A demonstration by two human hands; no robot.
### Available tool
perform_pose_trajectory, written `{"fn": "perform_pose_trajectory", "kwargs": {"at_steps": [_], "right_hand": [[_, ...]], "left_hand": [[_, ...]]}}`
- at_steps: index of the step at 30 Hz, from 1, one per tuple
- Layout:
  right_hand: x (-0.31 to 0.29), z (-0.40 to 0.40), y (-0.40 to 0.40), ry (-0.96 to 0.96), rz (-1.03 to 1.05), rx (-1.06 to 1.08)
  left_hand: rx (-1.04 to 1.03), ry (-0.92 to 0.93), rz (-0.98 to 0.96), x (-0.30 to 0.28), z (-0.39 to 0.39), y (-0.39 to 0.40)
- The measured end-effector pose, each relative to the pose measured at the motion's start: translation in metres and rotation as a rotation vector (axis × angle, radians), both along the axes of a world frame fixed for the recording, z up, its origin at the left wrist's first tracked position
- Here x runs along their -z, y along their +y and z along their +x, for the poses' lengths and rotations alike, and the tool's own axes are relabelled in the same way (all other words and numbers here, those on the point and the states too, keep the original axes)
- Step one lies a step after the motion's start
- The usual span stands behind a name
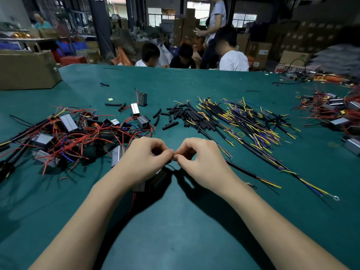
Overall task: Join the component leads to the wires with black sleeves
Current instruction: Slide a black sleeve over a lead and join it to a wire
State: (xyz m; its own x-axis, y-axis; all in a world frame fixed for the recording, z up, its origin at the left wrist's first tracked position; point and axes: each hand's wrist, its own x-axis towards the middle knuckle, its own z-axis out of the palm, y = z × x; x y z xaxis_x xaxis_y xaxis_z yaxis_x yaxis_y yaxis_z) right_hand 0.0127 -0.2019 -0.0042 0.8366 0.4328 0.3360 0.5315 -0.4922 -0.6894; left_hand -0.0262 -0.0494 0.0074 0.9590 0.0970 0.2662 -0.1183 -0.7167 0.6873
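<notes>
Both hands pinch tip-to-tip: left hand [144,158] on lead, right hand [200,160] on wire [241,170] trailing right, sleeves [181,115] far ahead.

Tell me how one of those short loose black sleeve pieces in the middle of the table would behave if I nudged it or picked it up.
A black sleeve piece looks like a small round tube, so a nudge would probably roll it across the green table. It seems very light for its size. Several pieces lie slightly bent, so it is likely soft and would flatten under a firm pinch.
</notes>
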Motion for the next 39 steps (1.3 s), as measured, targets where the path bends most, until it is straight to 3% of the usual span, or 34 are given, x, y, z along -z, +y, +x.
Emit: {"fn": "perform_pose_trajectory", "kwargs": {"at_steps": [4,8,10,16,22,32,39], "right_hand": [[-0.001,-0.007,0.004,-0.114,-0.078,0.049],[-0.003,-0.015,0.009,-0.507,-0.293,0.042],[-0.003,-0.015,0.009,-0.596,-0.287,0.032],[0.006,0.005,-0.002,-0.203,0.021,0.001],[0.013,0.011,-0.002,-0.124,0.091,-0.011],[0.006,0.006,-0.006,-0.303,0.008,-0.052],[-0.002,0.007,-0.009,-0.662,-0.198,-0.007]], "left_hand": [[-0.001,0.066,0.027,-0.001,0.001,0.0],[-0.01,0.126,0.017,-0.001,0.002,0.006],[-0.01,0.119,-0.011,-0.002,0.002,0.007],[0.052,-0.135,0.063,-0.001,-0.004,-0.002],[0.033,-0.214,0.253,0.0,-0.001,0.0],[-0.014,-0.3,0.386,0.003,0.002,-0.002],[-0.048,-0.291,0.418,0.006,0.001,-0.009]]}}
